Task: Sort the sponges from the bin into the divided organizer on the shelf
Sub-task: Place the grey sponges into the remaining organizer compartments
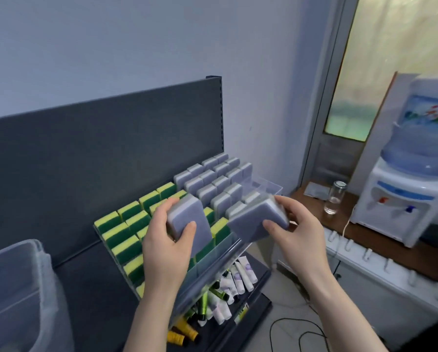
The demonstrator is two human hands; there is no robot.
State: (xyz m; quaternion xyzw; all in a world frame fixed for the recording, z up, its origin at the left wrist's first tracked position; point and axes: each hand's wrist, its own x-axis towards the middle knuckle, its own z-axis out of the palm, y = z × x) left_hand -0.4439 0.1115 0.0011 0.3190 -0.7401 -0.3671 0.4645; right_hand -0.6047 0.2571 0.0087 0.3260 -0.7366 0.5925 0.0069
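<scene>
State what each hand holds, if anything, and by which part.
The left hand grips a grey rectangular foam sponge by its lower end; the right hand grips a second grey foam sponge by its right end.

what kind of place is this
Probably a shop display set up in an office room: dark grey metal retail shelf, clear plastic divided organizer stocked with sponges, white water dispenser beside it.

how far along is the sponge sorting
Mostly done, it seems: the organizer holds rows of yellow-green sponges on the left and stored grey sponges on the right. In hand: the left hand grips the left grey sponge, the right hand the right grey sponge. Left: placing both; slots at the organizer's right edge look empty. The bin hides its contents.
</scene>
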